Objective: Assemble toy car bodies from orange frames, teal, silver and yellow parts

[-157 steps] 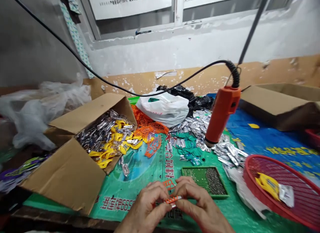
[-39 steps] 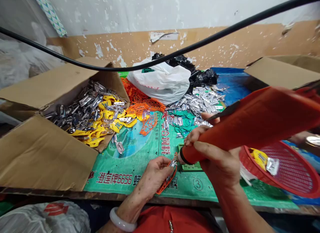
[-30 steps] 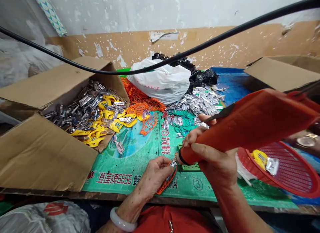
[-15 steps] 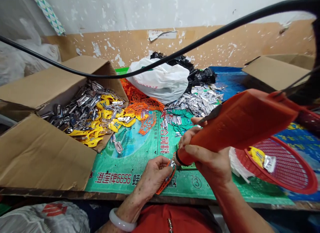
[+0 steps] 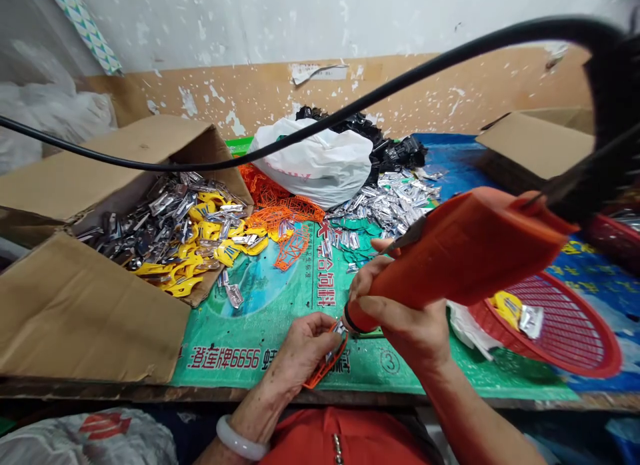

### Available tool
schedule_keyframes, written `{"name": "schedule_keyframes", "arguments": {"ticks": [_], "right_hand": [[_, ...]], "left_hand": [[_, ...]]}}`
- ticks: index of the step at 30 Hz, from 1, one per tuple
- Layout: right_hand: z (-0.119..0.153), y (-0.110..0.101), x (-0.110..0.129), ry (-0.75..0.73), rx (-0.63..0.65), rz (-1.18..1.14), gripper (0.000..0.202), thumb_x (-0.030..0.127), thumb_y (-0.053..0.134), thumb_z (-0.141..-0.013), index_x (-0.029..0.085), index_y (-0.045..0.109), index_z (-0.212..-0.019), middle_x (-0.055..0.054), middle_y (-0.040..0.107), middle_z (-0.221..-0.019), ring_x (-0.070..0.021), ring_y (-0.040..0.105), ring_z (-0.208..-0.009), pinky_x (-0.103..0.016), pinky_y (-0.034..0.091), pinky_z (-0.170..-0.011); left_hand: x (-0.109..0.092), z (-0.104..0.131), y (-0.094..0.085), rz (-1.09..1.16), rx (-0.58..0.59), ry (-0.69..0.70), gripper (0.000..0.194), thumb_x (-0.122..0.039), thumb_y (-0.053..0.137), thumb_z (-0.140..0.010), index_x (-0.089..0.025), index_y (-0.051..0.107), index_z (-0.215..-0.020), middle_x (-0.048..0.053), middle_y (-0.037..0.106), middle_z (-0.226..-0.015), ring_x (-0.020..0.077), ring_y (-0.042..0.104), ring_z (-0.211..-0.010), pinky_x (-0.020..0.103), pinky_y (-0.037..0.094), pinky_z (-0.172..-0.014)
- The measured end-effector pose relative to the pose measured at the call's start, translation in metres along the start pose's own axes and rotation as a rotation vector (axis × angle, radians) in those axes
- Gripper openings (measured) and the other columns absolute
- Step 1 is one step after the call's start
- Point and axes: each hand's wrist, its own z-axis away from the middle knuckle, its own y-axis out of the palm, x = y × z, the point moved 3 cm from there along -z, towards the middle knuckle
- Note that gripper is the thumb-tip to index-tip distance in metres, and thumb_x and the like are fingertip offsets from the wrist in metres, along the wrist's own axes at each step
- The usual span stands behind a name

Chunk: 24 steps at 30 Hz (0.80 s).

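My left hand [image 5: 303, 352], with a pale bangle on its wrist, pinches an orange openwork plastic piece [image 5: 324, 370] with a shiny metal part [image 5: 339, 328] at its upper end. My right hand [image 5: 413, 325] wraps around an orange-red electric screwdriver [image 5: 470, 245]. The tool slants down to the left, and its black-ringed nose meets the metal part beside my left fingertips. The bit itself is hidden. A dark lever [image 5: 407, 235] runs along the tool's side. Behind my right hand, a green block shows only in part.
At left, a cardboard box [image 5: 100, 305] spills metal parts [image 5: 170, 205] and yellow pieces [image 5: 200, 258]. A white bag [image 5: 320, 162], orange frames [image 5: 285, 212] and a silver pile [image 5: 395, 198] lie behind. A red basket [image 5: 575, 318] stands right. A black cable [image 5: 310, 128] crosses the view.
The screwdriver and both hands sit slightly farther left in view, with most of the scene shifted likewise. The cable's right end hangs lower. Both holds are unchanged.
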Motion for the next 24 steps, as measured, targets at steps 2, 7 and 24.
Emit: {"name": "schedule_keyframes", "arguments": {"ticks": [2,7,24], "right_hand": [[-0.003,-0.007,0.005,-0.051,-0.03,0.006,0.029,0.016,0.072,-0.063,0.021,0.06,-0.089,0.003,0.06,-0.066,-0.0157,0.059,-0.06,-0.035,0.051,-0.063],[-0.016,-0.042,0.007,-0.156,-0.257,0.083,0.019,0.018,0.076,-0.06,0.018,0.063,-0.074,0.002,0.062,-0.067,-0.014,0.058,-0.058,-0.032,0.049,-0.059],[-0.02,-0.064,-0.015,-0.116,-0.363,0.266,0.015,0.02,0.078,-0.054,0.017,0.064,-0.059,0.002,0.062,-0.06,-0.0122,0.055,-0.053,-0.028,0.047,-0.051]], "left_hand": [[0.002,-0.001,-0.002,-0.003,0.029,-0.035,0.025,-0.033,0.073,-0.064,-0.014,0.065,-0.078,-0.001,0.06,-0.065,0.0092,0.048,-0.055,0.022,0.033,-0.053],[0.005,-0.003,-0.01,0.034,0.048,-0.122,0.028,-0.035,0.077,-0.062,-0.013,0.065,-0.073,-0.001,0.06,-0.063,0.0085,0.048,-0.052,0.022,0.032,-0.052],[-0.002,0.001,-0.006,-0.159,-0.026,0.011,0.046,-0.051,0.071,-0.067,-0.013,0.064,-0.092,-0.003,0.057,-0.065,0.0074,0.046,-0.051,0.019,0.031,-0.046]]}}
